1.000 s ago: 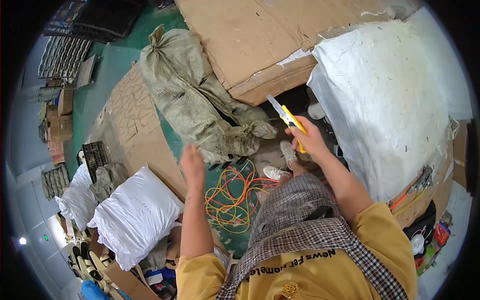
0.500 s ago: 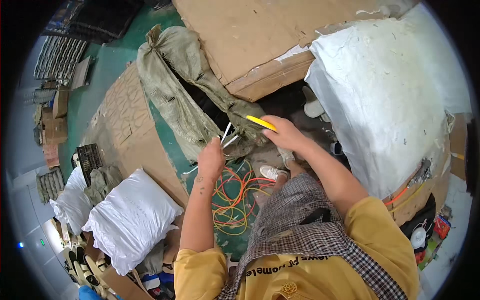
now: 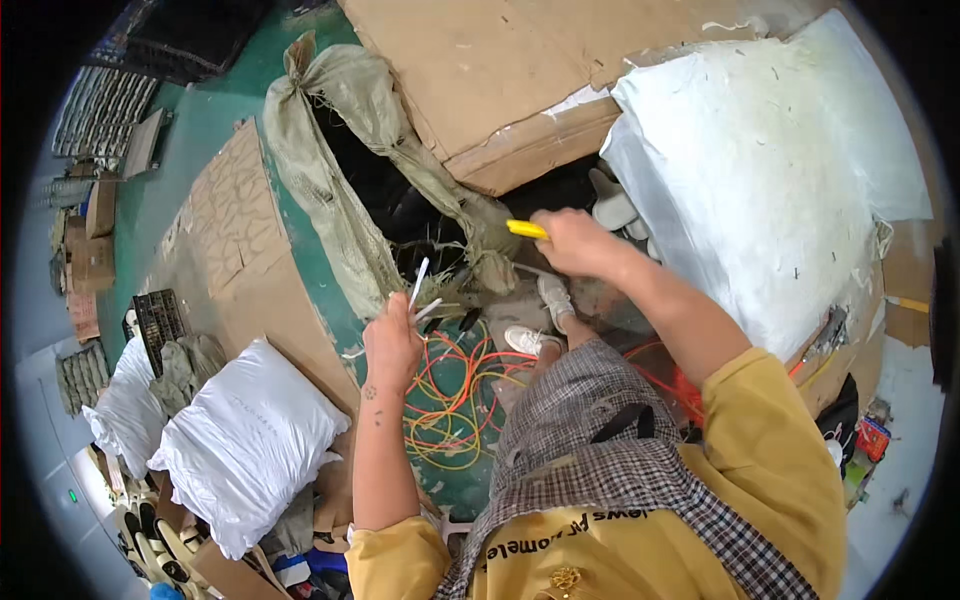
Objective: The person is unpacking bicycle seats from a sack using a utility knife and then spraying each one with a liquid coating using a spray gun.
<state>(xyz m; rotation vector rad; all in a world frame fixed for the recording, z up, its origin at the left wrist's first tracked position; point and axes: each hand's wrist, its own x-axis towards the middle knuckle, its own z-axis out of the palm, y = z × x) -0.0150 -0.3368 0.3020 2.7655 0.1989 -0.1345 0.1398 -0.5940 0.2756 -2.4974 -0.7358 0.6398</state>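
A green woven sack (image 3: 335, 215) lies ahead of me, slit lengthwise with frayed edges. Dark contents (image 3: 390, 205) show through the gap. My left hand (image 3: 393, 345) is closed on white strips (image 3: 420, 278), which look like cut strap or cord, at the near end of the sack. My right hand (image 3: 575, 242) grips a yellow utility knife (image 3: 527, 229) just right of the sack's near end; its blade cannot be made out. The two hands are apart.
Orange and yellow hoses (image 3: 450, 400) lie coiled on the green floor by my shoes (image 3: 530, 340). A cardboard-covered stack (image 3: 500, 80) stands beyond, a large white bundle (image 3: 745, 200) at right. White plastic packages (image 3: 250, 440) and flattened cardboard (image 3: 250, 270) lie at left.
The sack's slit gapes wider, showing more of the dark contents. My left hand has moved left and nearer to me with the white strips; my right hand has shifted slightly.
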